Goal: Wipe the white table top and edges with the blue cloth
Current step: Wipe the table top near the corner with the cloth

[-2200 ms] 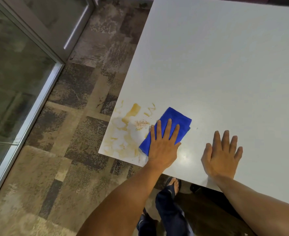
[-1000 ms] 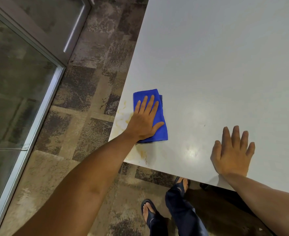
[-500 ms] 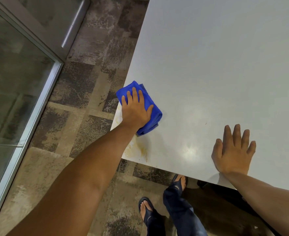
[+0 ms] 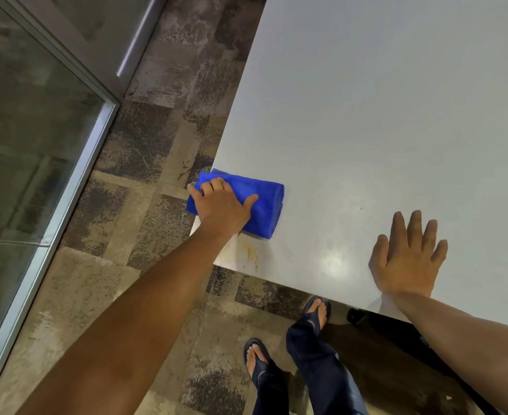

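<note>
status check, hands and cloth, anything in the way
Left hand grips blue cloth at table's left edge. Right hand flat on white table. Yellow stain remains near corner. Nothing blocking.

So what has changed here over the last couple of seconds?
The left hand slid the blue cloth from the near part of the white table out to its left edge, where the fingers now curl over the cloth, which wraps that edge. The big yellow smear is mostly gone; a faint yellowish stain remains near the corner. The right hand stayed flat on the table.
</note>
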The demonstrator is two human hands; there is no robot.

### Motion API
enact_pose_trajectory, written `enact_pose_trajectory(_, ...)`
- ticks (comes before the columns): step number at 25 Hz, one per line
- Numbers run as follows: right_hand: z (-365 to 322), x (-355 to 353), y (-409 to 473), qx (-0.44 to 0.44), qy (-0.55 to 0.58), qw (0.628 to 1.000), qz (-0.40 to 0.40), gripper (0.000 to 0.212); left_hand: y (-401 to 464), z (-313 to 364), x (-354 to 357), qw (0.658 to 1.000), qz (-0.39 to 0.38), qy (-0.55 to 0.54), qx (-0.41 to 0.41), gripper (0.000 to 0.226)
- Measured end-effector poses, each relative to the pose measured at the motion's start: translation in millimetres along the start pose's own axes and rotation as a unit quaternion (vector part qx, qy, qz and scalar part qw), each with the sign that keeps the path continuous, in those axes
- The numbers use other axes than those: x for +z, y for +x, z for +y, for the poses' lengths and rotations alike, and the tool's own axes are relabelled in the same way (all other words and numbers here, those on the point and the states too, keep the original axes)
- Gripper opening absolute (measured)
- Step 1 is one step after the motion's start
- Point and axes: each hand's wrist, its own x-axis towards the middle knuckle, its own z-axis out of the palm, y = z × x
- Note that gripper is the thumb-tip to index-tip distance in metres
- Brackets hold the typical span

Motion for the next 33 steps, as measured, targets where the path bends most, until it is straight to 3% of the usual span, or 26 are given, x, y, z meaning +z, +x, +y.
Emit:
enact_pose_trajectory(2, 0, 0, -1, 0.0, 0.002, 1.0, 0.0, 0.064, 1, -14, -3, 0.996, 0.078, 0.014, 0.051, 0.095)
enact_pose_trajectory(4, 1, 3, -1, 0.001, 0.003, 1.0, 0.005, 0.064, 10, -29, -2, 0.967, 0.134, 0.02, 0.217, 0.084)
enact_pose_trajectory(7, 3, 7, 0, -0.004, 0.002, 1.0, 0.01, 0.063, 36, -51, 5, 0.86, 0.124, 0.11, 0.482, 0.067)
enact_pose_trajectory(9, 4, 8, 1, -0.001, 0.0, 1.0, 0.016, 0.062, 56, -62, 9, 0.806, 0.112, 0.145, 0.563, 0.063)
enact_pose_trajectory(11, 5, 10, 0, -0.001, -0.005, 1.0, 0.023, 0.061, 69, -69, 15, 0.781, 0.095, 0.144, 0.6, 0.064)
enact_pose_trajectory(17, 4, 8, 1, -0.006, -0.003, 1.0, 0.027, 0.061, 50, -66, 43, 0.862, 0.06, -0.01, 0.504, 0.063)
enact_pose_trajectory(23, 3, 3, 0, -0.008, 0.004, 1.0, 0.015, 0.063, 16, -54, 50, 0.904, 0.04, -0.116, 0.409, 0.066)
enact_pose_trajectory(28, 2, 4, 1, -0.008, 0.005, 1.0, 0.016, 0.062, -16, -34, 44, 0.933, -0.039, -0.194, 0.299, 0.066)
enact_pose_trajectory(31, 3, 6, 1, -0.005, 0.005, 1.0, 0.017, 0.062, -25, -21, 39, 0.946, -0.077, -0.187, 0.252, 0.058)
enact_pose_trajectory(33, 3, 6, 1, -0.008, 0.006, 1.0, 0.013, 0.062, -15, -32, 30, 0.949, -0.025, -0.145, 0.278, 0.054)
